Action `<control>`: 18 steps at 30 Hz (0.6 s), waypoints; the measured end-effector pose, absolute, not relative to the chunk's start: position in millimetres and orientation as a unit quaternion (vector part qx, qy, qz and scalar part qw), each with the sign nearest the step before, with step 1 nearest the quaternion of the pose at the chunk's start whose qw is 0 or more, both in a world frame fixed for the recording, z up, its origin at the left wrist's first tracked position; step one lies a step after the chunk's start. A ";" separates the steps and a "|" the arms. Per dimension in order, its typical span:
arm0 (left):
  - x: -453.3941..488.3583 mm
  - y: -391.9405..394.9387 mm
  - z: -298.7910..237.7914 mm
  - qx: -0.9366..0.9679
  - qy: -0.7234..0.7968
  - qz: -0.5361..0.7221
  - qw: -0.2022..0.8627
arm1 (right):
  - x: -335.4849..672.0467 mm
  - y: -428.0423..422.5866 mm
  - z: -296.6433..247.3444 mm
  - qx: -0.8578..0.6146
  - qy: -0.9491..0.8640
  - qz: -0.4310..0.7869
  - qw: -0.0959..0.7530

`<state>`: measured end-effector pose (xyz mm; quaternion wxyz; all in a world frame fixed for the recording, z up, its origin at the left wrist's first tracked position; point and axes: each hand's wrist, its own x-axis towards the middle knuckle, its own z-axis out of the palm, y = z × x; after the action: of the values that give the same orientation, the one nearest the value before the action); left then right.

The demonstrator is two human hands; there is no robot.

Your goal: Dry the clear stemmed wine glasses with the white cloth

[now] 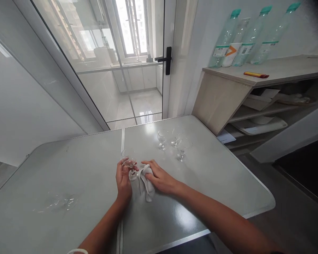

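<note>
My left hand [124, 178] is closed around the bowl of a clear stemmed glass [128, 155], held upright over the table near its seam. A white cloth [147, 185] hangs from my right hand [159, 176], pinched between thumb and fingers just right of the glass's foot. Farther back on the right stand several similar stemmed glasses [162, 139], grouped together. On the left part of the table, more clear glassware [69, 201] shows faintly; its exact shape is hard to make out.
The grey-white table [95, 169] has a seam across it and rounded corners. At the right, a wooden shelf unit [222, 95] carries several bottles [245, 46] and a red-yellow packet [255, 74]. A glass door with a black handle [168, 60] stands behind the table.
</note>
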<state>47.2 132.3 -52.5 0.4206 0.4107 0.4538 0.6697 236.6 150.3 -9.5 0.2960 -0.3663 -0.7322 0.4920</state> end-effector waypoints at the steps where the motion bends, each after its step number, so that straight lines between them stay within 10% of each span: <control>1: 45.5 133.9 -54.2 0.402 0.454 0.670 0.428 | 237.0 151.4 -9.8 -0.381 -0.734 0.473 0.303; 18: 49.6 134.3 -58.1 0.449 0.477 0.536 0.532 | 243.1 167.4 -17.6 -0.342 -0.649 0.509 0.451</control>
<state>49.6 134.3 -58.1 0.5324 0.4491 0.4772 0.5358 243.1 167.4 -17.6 0.4506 -0.3417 -0.6488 0.5091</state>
